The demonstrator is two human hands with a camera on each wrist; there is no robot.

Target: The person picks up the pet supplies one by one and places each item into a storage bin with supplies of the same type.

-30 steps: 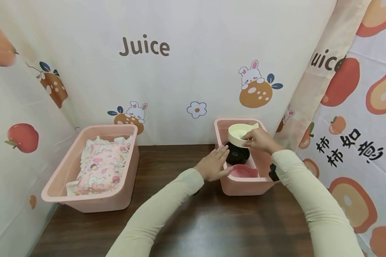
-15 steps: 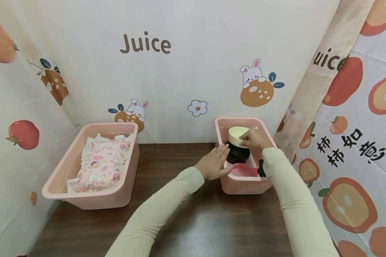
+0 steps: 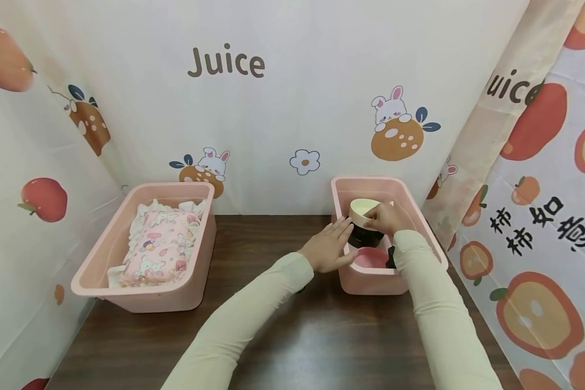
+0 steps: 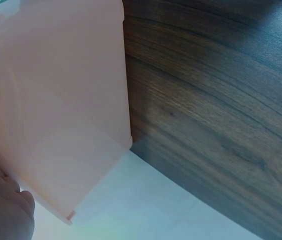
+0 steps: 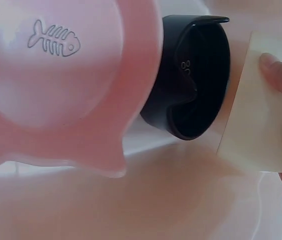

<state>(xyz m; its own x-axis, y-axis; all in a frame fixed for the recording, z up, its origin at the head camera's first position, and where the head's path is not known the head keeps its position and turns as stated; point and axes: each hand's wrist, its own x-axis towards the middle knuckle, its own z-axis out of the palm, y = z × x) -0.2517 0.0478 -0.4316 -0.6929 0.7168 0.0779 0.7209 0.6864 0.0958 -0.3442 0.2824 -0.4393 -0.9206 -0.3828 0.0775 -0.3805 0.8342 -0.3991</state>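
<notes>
In the head view my right hand (image 3: 389, 218) pinches the wall of a cream bowl (image 3: 363, 206) inside the right pink tub (image 3: 377, 287). The right wrist view shows a thumb on the side of this cream bowl (image 5: 253, 107). Beside it lies a black cat-ear bowl (image 5: 201, 70), tipped so its opening faces the cream one. A pink bowl (image 5: 56, 95) with a fishbone mark and ear-shaped points sits closest to that camera. My left hand (image 3: 327, 250) rests on the tub's left rim, fingers extended. The left wrist view shows the tub's outer wall (image 4: 61, 100).
A second pink tub (image 3: 141, 299) stands at the left with a frilled pink pillow (image 3: 161, 244) in it. Dark wooden tabletop (image 3: 273, 346) spans the front. Printed curtains hang behind and at both sides.
My right hand has lowered the cream bowl deeper into the right tub, over the black bowl. The left hand stays on the rim. The head view has shifted slightly.
</notes>
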